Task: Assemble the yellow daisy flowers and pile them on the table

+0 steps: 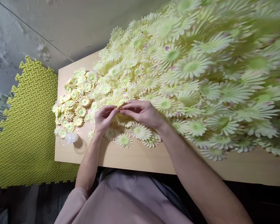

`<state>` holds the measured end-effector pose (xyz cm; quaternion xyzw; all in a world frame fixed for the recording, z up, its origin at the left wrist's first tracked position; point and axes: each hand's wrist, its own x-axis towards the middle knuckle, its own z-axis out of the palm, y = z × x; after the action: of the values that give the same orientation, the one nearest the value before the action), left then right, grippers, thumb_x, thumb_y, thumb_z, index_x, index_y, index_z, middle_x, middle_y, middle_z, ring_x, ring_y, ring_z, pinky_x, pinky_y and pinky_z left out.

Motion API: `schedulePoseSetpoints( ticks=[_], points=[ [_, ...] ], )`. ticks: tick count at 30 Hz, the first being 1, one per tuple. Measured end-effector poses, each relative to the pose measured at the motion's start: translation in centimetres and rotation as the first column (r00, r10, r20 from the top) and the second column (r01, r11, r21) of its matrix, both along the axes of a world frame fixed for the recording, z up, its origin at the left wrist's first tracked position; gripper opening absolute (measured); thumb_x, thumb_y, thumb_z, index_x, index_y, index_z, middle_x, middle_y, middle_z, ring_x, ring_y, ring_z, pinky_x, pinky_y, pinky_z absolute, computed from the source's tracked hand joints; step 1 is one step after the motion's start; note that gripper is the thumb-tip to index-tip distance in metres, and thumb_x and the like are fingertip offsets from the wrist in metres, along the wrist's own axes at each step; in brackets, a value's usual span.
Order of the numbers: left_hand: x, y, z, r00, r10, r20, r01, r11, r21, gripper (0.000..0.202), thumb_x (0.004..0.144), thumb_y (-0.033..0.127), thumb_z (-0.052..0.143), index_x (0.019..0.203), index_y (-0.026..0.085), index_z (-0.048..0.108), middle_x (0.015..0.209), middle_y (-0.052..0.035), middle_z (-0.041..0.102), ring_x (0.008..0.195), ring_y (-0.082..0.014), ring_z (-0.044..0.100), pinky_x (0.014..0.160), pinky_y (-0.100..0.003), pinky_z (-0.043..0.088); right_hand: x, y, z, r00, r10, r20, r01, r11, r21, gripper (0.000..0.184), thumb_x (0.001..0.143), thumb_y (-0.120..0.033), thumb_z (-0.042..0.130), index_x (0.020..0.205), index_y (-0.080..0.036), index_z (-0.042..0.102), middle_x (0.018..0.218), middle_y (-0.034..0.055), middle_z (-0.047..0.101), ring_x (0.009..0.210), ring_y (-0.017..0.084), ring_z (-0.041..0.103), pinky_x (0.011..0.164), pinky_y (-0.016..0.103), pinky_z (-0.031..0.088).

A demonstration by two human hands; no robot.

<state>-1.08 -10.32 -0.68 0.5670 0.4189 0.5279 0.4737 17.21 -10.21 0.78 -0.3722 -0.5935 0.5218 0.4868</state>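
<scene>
My left hand point(105, 117) and my right hand point(142, 113) meet over the front edge of a heap of artificial flowers point(149, 82). Thumb and fingers of both hands are pinched together on a pale yellow artificial flower point(121, 100), its petals showing just above the fingertips. The fingers hide its underside and anything small at its middle. Loose flower heads point(124, 140) lie flat on the table just below the hands. To the left is a pile of smaller-looking flower heads point(76, 102) with green centres.
The flower heap covers much of the wooden table point(140, 160) and rises high on the right. A small clear container point(70, 138) with whitish contents stands near the left edge. A yellow-green foam mat point(28, 124) lies beyond that edge. A worn wall point(67, 25) runs behind.
</scene>
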Motion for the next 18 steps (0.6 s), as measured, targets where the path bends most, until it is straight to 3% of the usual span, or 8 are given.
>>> schedulePoseSetpoints(
  ticks=[18],
  points=[
    [0.26,-0.09,0.40,0.999,0.029,-0.034,-0.030,1.000,-0.008,0.019,0.074,0.029,0.077,0.090,0.019,0.072,0.081,-0.0027,0.075,0.072,-0.0116,0.072,0.067,-0.022,0.059,-0.08,-0.01,-0.17,0.999,-0.016,0.047,0.015,1.000,0.013,0.016,0.081,-0.035,0.071,0.088,-0.021,0.076,0.085,0.0050,0.068,0.075,0.017,0.062,0.063,0.030,0.049]
  ],
)
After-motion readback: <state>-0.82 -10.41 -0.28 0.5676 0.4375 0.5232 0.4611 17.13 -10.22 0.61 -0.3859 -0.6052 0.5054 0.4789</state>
